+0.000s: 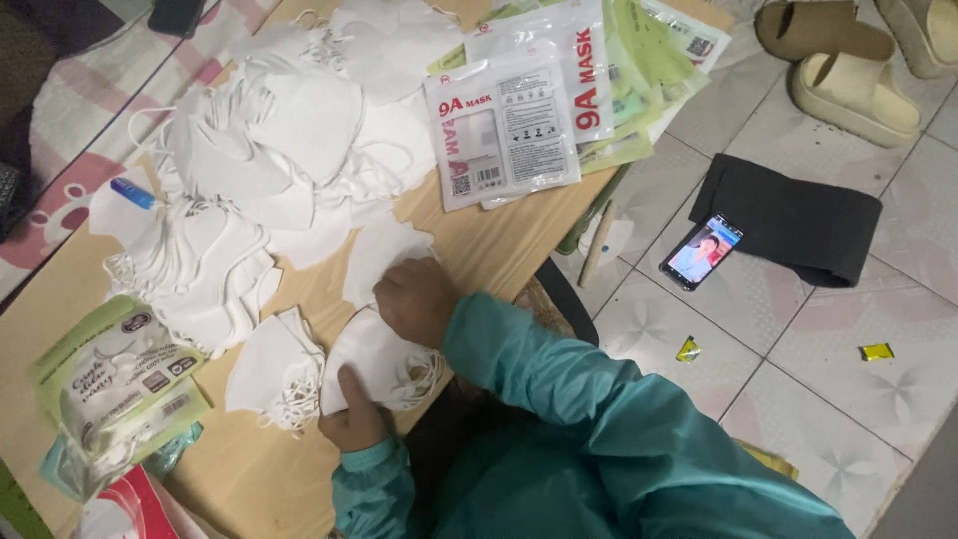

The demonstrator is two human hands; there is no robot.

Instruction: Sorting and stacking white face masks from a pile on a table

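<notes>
Low wooden tabletop over pale floor tiles, crowded with white masks. Near the tabletop's closest edge, left hand pinning a stack of white masks, fingers pressed flat; right hand curled, grasping the stack's top. Loose mask heap filling the middle. Packets overhanging the far edge. Bare wood only between stack and packets. Phone on the tiles.

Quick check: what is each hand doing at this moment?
Left hand: fingers curled, pressing the near edge of a white mask stack.
Right hand: closed, knuckles up, resting on the same stack.
</notes>
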